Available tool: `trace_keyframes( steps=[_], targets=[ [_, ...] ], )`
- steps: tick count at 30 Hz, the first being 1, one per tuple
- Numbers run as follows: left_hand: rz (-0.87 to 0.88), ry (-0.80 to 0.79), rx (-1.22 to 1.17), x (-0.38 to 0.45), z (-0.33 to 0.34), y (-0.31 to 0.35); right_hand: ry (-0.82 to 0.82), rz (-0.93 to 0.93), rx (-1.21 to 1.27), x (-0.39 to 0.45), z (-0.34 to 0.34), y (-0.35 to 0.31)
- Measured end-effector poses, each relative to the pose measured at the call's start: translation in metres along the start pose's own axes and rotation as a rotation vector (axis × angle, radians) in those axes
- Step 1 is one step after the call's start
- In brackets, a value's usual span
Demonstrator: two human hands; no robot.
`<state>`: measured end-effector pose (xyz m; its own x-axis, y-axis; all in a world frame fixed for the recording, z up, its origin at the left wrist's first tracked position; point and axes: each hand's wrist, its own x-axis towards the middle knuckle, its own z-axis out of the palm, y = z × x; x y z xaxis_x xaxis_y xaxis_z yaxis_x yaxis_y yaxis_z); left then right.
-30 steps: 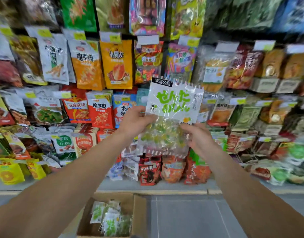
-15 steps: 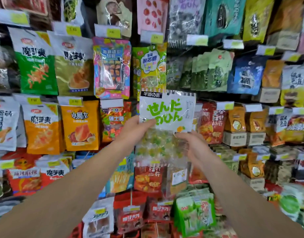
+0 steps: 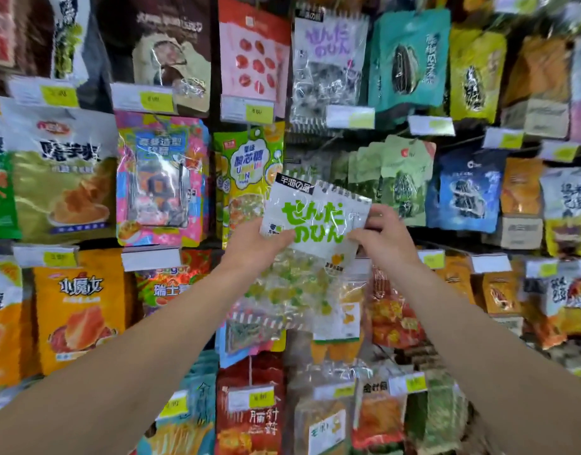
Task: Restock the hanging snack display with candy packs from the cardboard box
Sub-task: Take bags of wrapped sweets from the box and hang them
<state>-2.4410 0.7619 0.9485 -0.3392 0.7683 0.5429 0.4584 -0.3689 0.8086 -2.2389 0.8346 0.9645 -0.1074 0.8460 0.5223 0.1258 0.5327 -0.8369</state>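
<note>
Two hands [image 3: 259,246] [image 3: 386,244], seemingly one candy pack [image 3: 312,231]

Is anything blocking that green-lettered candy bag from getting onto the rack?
Both the left hand and right hand already hold the candy pack. Other packs crowd the display, and its intended hook cannot be made out.

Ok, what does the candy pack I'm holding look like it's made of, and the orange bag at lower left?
Candy pack: thin glossy plastic film, apparently; lower half is clear, showing wrapped sweets, with crinkles and glare. Orange bag: likely printed plastic or foil laminate; it is opaque with a soft sheen.
</note>
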Motion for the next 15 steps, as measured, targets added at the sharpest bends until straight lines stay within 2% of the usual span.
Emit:
trace_keyframes(
  steps=[3, 7, 11, 15],
  targets=[
    [-0.01, 0.04, -0.013, 0.02, 0.018, 0.008, -0.005, -0.136, -0.15, 0.042, -0.015, -0.013],
    [-0.008, 0.179, 0.063, 0.051, 0.039, 0.01, -0.015, -0.376, -0.446, 0.094, -0.026, -0.027],
    [-0.039, 0.22, 0.081, 0.073, 0.053, 0.014, -0.021, -0.594, -0.662, 0.127, -0.033, -0.044],
    [-0.048, 0.238, 0.084, 0.092, 0.068, 0.025, 0.066, -0.763, -0.813, 0.164, -0.038, -0.055]
  ],
)
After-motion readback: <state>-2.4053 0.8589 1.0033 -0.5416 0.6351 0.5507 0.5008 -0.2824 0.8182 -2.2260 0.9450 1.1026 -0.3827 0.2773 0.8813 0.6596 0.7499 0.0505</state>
